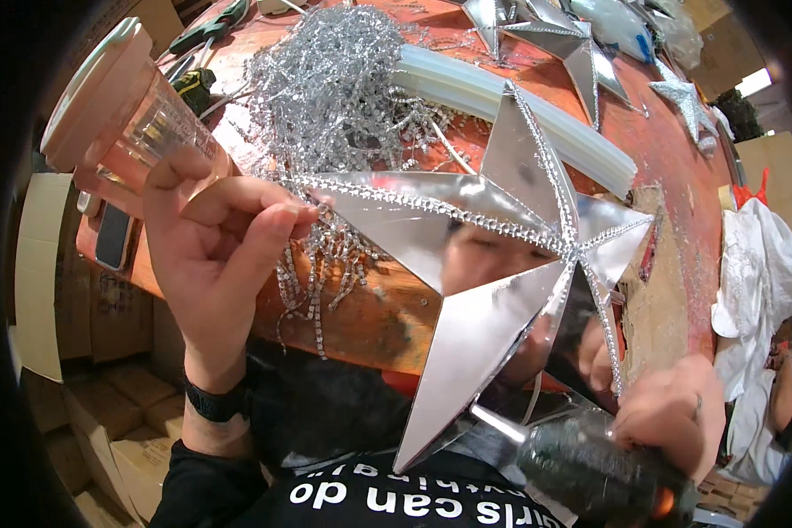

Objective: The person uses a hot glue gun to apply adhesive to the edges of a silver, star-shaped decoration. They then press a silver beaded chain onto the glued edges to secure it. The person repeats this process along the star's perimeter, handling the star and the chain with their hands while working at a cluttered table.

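Note:
A large mirror-silver star [493,330] with raised, folded points is tilted in front of me. Sparkling rhinestone trim [449,209] runs along the ridges of several points; the ridge of the long lower point looks bare. My left hand [211,251] is at the star's left tip, thumb and index finger pinched on the end of the rhinestone trim there. At the lower right, my right hand [673,412] is wrapped around a dark glue gun [581,453]. Its metal nozzle lies close to the star's lower point. An orange light glows on the gun.
Behind the star, a tangled heap of rhinestone trim [326,84] and a bundle of clear glue sticks [537,119] lie on the red table [669,158]. A lidded pink cup [141,123] and a phone [113,236] are at left. More silver stars [581,57] lie at the back.

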`<state>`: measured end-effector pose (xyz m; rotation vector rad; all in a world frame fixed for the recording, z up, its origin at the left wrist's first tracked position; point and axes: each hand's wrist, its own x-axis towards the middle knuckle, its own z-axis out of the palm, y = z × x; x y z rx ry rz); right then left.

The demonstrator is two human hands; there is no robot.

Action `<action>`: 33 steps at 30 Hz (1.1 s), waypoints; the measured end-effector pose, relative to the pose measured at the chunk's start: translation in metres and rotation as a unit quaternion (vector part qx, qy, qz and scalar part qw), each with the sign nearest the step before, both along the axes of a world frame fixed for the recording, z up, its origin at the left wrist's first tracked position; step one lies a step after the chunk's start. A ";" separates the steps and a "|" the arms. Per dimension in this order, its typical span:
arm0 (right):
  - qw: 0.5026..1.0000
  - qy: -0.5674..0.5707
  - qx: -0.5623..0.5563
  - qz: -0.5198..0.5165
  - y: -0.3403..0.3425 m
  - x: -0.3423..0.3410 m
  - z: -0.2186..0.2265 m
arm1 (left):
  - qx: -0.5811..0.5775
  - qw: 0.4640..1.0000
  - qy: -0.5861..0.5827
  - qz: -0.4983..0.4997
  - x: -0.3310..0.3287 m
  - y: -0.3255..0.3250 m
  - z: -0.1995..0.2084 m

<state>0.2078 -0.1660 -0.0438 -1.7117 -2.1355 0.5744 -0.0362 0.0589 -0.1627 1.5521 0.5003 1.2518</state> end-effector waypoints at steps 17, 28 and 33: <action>0.985 -0.126 0.084 -0.087 0.000 -0.046 -0.001 | 0.033 0.999 0.009 -0.007 -0.008 0.009 -0.007; 0.980 -0.064 0.181 0.053 -0.004 -0.032 -0.015 | 0.100 0.994 -0.008 -0.053 -0.003 0.017 -0.013; 0.975 -0.069 0.159 0.138 0.005 -0.031 -0.014 | 0.093 0.995 -0.008 -0.027 -0.003 0.013 -0.010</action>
